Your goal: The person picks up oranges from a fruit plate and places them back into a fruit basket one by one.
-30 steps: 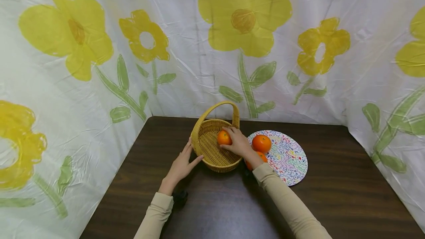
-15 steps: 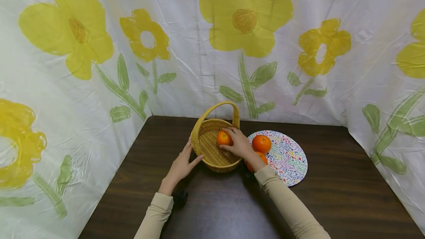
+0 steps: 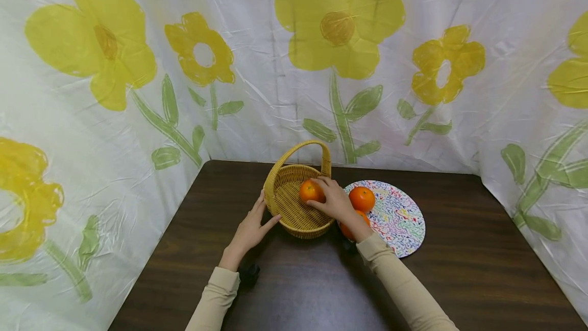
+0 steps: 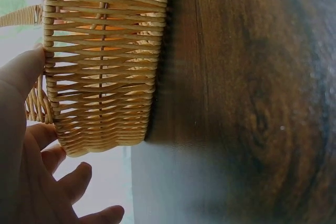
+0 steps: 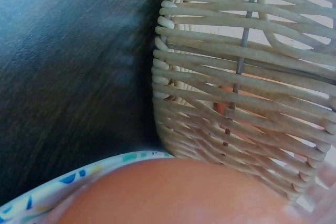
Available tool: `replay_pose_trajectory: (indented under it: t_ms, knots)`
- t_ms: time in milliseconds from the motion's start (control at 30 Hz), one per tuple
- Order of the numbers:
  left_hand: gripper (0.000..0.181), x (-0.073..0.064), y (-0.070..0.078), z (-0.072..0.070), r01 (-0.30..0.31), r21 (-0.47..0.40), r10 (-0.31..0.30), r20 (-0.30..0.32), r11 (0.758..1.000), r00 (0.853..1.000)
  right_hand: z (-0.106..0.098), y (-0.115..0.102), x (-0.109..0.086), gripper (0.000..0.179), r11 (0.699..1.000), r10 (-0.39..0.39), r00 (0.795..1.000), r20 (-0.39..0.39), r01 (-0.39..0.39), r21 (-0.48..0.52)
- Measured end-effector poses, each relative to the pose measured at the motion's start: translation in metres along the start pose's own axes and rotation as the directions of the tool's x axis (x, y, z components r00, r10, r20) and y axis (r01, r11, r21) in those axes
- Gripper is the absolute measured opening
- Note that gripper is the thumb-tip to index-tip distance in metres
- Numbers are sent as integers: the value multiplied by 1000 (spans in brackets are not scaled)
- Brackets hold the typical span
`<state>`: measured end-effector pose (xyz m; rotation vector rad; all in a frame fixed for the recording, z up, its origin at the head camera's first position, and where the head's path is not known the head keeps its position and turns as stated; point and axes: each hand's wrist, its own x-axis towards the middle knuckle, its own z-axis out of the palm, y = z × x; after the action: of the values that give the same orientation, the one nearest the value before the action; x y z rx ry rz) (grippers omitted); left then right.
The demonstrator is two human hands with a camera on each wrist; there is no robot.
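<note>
A yellow wicker basket (image 3: 294,213) with an arched handle stands on the dark table. My right hand (image 3: 337,201) reaches over its right rim and holds an orange (image 3: 310,191) inside, low in the bowl. My left hand (image 3: 250,228) rests against the basket's left side, fingers mostly straight; in the left wrist view its thumb (image 4: 26,69) touches the rim and several fingers spread apart. Two more oranges (image 3: 362,199) sit on a speckled round plate (image 3: 401,218) right of the basket, one partly hidden by my right wrist. Through the weave, the right wrist view shows orange colour inside the basket.
The brown wooden tabletop (image 3: 482,249) extends around the basket and plate. A white curtain (image 3: 257,91) printed with yellow flowers hangs close behind and beside the table. The plate's left edge lies close against the basket.
My right hand has shifted very slightly to the right, with a little more of the orange showing. My left hand and the basket stay in place.
</note>
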<state>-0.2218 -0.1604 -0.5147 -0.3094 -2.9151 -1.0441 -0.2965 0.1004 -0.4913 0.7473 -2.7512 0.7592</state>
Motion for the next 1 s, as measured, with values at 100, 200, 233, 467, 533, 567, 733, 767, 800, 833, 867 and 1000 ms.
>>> replay_pose_trajectory:
  t_ms: [100,200,233,467,533,567,733,767,800,833,867,1000]
  knots:
    - [76,1,0,0,2,0,-2,0,1000,1000,-2,0,-2,63,1000,-5,1000,-16,5,3]
    - [76,1,0,0,2,-2,-2,-1,1000,1000,-4,0,-3,64,1000,-7,1000,-30,7,1]
    - [76,1,0,0,0,-2,0,-2,1000,1000,-4,1,-4,64,1000,-6,999,-33,6,0]
    - [75,0,0,1,-12,-4,12,-3,1000,1000,-7,1,-9,64,1000,2,1000,-30,-2,2]
    - [75,0,0,1,-12,-3,12,-3,1000,1000,-8,0,-10,64,1000,8,1000,-28,-8,4]
    - [75,-1,0,1,-12,-3,12,-3,1000,1000,-8,0,-11,64,1000,9,1000,-28,-8,6]
    - [76,-2,0,0,-7,-16,7,-13,1000,1000,-11,-1,-13,63,1000,6,999,-36,-6,1]
    - [76,-2,0,0,-8,-17,7,-16,1000,1000,-12,-1,-14,63,1000,5,999,-40,-4,4]
    - [77,-2,0,0,-11,-16,11,-19,1000,1000,-12,-1,-15,62,1000,4,999,-43,-4,6]
    - [77,-3,0,0,-13,-17,13,-23,1000,1000,-13,-1,-15,62,1000,4,999,-46,-4,8]
    - [77,-3,0,1,-16,-15,16,-26,1000,1000,-13,0,-16,61,1000,5,999,-48,-4,11]
    - [76,-2,1,1,-12,-18,12,-17,1000,1000,-15,1,-19,61,1000,20,999,-50,-19,21]
